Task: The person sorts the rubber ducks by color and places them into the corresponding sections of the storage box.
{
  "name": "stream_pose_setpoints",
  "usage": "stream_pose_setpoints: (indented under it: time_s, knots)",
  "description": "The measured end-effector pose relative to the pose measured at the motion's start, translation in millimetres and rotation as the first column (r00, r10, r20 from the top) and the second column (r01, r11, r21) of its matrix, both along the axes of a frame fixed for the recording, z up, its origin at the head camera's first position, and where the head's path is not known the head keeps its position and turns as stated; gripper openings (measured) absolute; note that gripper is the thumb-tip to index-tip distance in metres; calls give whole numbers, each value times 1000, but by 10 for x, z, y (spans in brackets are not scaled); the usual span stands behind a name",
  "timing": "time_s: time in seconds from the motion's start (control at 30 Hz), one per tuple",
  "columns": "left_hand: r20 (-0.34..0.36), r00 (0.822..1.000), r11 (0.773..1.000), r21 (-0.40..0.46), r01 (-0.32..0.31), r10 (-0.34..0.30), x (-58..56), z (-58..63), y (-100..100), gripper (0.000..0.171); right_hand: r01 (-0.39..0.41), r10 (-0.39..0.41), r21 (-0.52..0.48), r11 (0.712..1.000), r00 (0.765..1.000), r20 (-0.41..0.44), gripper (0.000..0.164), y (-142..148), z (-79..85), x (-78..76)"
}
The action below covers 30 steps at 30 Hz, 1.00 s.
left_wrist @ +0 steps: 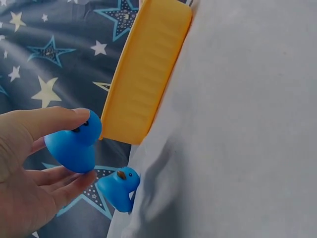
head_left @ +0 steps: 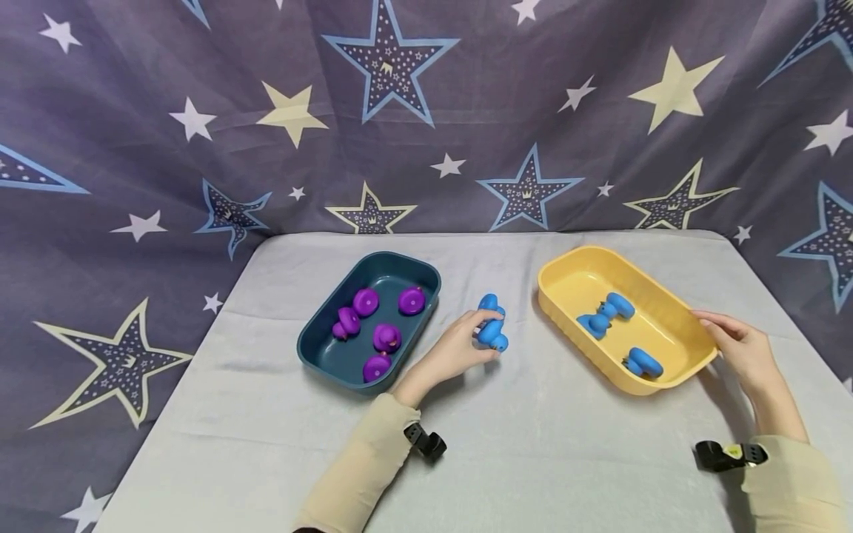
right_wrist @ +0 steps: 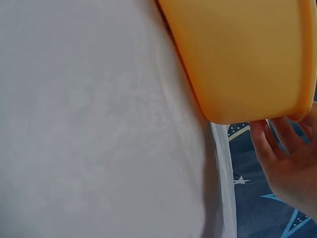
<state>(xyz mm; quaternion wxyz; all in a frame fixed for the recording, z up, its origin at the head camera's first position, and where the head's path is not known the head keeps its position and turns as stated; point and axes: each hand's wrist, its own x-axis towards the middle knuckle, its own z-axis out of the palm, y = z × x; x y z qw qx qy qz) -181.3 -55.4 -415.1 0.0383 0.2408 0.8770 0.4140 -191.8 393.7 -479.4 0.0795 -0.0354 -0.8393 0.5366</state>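
My left hand (head_left: 460,344) grips a blue toy duck (left_wrist: 74,148) between thumb and fingers, above the table between two basins. Just beyond it, a second blue duck (left_wrist: 119,188) stands on the cloth; in the head view the held duck partly overlaps it. At the right, my right hand (head_left: 746,352) holds the yellow basin (head_left: 566,311) by the rim at its right end. The right wrist view shows fingers (right_wrist: 262,144) against the outside of the basin's wall. Several blue ducks (head_left: 643,363) lie inside this basin.
To the left stands a dark teal basin (head_left: 320,326) with several purple ducks (head_left: 386,337) in it. A pale cloth (head_left: 533,459) covers the table. Behind the table hangs a grey curtain (head_left: 453,89) printed with stars.
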Motion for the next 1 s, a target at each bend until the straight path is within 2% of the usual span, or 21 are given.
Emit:
stream_pose_setpoints:
  time_s: [0.77,1.0]
  knots:
    - [-22,1000,999,49,-5,6,-163,96,241,55,2,-2,-1,1000,1000,10,41,12,-4,-3]
    - [-29,999,998,68,15,-13,-214,122,327,55,5,-5,16,1000,1000,18,42,12,7,-1]
